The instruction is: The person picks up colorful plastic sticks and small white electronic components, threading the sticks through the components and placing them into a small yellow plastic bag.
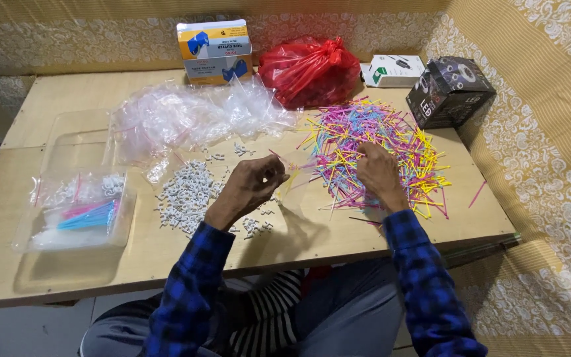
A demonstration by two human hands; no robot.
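Note:
My left hand [249, 185] is raised a little over the wooden table [61, 99], its fingers pinched on a small clear plastic bag [293, 173] with a few thin coloured sticks at its mouth. My right hand [377, 173] rests palm down on a wide pile of thin coloured sticks [371, 142], pink, yellow, blue and green, with its fingertips among them. A heap of small white plastic clips [186, 195] lies just left of my left hand.
A mound of empty clear bags [186, 116] sits behind the clips. A clear tray [77, 211] at the left holds filled bags. At the back stand a blue-and-yellow box [214, 51], a red plastic bag [308, 69], a white box [392, 70] and a black box [449, 91].

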